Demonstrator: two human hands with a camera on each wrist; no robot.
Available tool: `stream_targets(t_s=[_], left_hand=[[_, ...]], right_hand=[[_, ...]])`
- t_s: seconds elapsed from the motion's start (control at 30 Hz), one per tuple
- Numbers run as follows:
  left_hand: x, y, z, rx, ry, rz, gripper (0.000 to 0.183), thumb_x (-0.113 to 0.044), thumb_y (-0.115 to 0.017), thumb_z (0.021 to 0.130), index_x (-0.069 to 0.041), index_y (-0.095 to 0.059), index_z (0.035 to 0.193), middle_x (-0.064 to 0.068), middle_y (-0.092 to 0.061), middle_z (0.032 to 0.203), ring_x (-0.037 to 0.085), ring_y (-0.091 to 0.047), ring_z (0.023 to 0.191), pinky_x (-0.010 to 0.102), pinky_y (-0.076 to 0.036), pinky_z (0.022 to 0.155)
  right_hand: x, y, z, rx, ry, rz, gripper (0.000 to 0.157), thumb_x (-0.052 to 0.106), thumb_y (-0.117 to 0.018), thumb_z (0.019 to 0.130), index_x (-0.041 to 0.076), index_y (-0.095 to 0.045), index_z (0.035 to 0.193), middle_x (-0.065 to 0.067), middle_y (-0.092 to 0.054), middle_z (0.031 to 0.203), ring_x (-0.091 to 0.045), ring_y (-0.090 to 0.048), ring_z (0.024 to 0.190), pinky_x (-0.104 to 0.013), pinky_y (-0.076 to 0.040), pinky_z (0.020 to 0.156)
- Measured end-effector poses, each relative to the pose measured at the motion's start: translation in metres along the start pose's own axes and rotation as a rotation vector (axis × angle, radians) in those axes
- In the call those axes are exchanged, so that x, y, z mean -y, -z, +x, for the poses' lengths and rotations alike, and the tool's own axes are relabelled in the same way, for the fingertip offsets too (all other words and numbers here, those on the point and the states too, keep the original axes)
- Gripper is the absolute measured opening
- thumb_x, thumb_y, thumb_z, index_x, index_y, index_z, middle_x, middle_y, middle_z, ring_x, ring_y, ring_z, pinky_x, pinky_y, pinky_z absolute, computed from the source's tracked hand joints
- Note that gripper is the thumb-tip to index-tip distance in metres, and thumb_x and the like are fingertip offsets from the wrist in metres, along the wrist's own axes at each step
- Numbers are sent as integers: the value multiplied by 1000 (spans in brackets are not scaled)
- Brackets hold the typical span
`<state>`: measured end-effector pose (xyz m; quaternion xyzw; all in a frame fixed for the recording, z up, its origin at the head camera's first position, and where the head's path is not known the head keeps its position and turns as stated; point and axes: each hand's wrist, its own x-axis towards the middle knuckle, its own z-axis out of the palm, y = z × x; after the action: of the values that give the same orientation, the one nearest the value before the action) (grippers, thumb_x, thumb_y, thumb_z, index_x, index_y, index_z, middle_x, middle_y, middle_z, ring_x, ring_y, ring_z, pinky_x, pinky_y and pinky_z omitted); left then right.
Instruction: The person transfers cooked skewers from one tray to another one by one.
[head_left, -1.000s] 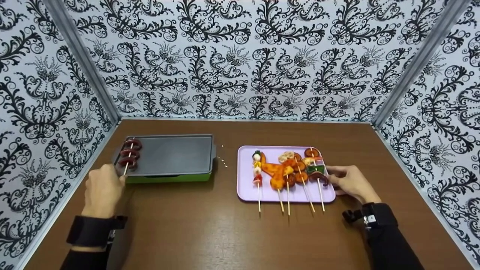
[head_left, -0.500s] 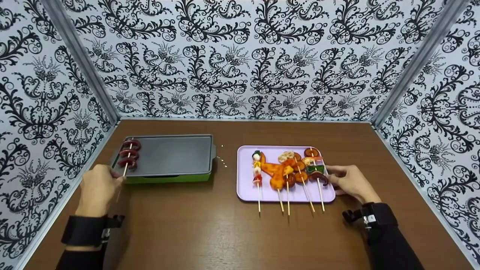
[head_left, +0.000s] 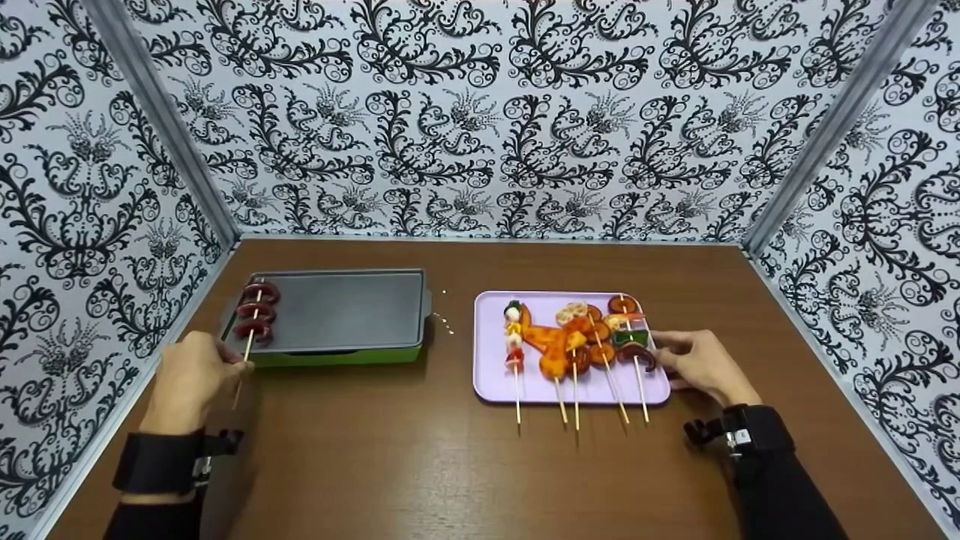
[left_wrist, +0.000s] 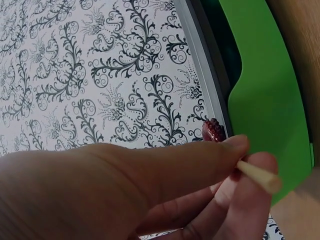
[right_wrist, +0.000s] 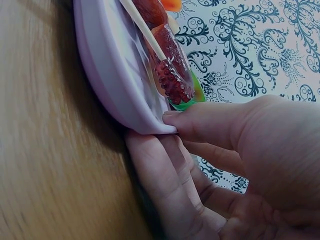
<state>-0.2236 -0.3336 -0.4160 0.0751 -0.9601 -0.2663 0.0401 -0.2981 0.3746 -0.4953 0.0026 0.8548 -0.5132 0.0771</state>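
My left hand (head_left: pixel 193 371) pinches the wooden stick of a skewer with dark red curled tentacle-like pieces (head_left: pixel 256 310). Those pieces lie over the left end of a grey griddle plate (head_left: pixel 345 307) on a green base (head_left: pixel 390 354). In the left wrist view, thumb and forefinger hold the stick (left_wrist: pixel 260 176) close to its end. My right hand (head_left: pixel 705 365) grips the right rim of a lilac tray (head_left: pixel 491 382), thumb on top and fingers under the edge. Several food skewers (head_left: pixel 577 345) lie on that tray, sticks jutting over its front side.
Small white marks (head_left: pixel 444 322) show on the brown table (head_left: pixel 450 465) between griddle and tray. Patterned black-and-white walls (head_left: pixel 465 127) enclose the back and both sides. The griddle has a small side tab (head_left: pixel 429 303) facing the tray.
My left hand has shifted slightly left, and the skewer it holds has moved a little left and down with it. The right hand and the tray look unchanged.
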Motion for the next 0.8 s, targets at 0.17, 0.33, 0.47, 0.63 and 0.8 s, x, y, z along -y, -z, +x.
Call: stream_targets(t_s=[0.17, 0.33, 0.47, 0.63, 0.8], left_hand=[[-1, -2, 0, -13, -16, 4, 12, -13, -85, 85, -3, -78, 82, 26, -73, 89, 38, -66, 75, 56, -55, 69], [-2, -5, 0, -38, -32, 7, 14, -13, -85, 86, -2, -77, 82, 27, -73, 88, 39, -66, 73, 55, -55, 65], [-3, -6, 0, -69, -53, 21, 15, -14, -83, 86, -2, -77, 81, 26, -73, 86, 43, -67, 75, 60, -54, 70], [-9, -8, 1, -103, -72, 25, 13, -13, -82, 86, -1, -77, 82, 25, -74, 85, 45, -68, 78, 64, -52, 76], [-17, -11, -1, -119, -72, -1, 14, -12, -82, 87, 1, -77, 86, 23, -74, 85, 43, -69, 77, 63, -55, 76]], right_hand=[[1, 0, 0, 2, 1, 0, 49, 9, -69, 99, 3, -60, 146, -31, -65, 126, -30, -75, 86, -44, -64, 72], [0, 0, 0, 2, 3, 0, 49, 9, -69, 99, 3, -60, 146, -31, -65, 125, -31, -75, 86, -44, -64, 72], [1, 0, 0, 6, 16, -12, 48, 9, -69, 99, 2, -59, 146, -31, -65, 125, -29, -74, 87, -43, -64, 71], [1, 1, -1, -4, 26, -31, 47, 10, -68, 100, 1, -60, 145, -30, -65, 125, -28, -73, 86, -41, -64, 69], [1, 1, 0, -3, 20, -30, 47, 10, -68, 100, 2, -60, 145, -31, -64, 127, -27, -73, 87, -41, -64, 70]])
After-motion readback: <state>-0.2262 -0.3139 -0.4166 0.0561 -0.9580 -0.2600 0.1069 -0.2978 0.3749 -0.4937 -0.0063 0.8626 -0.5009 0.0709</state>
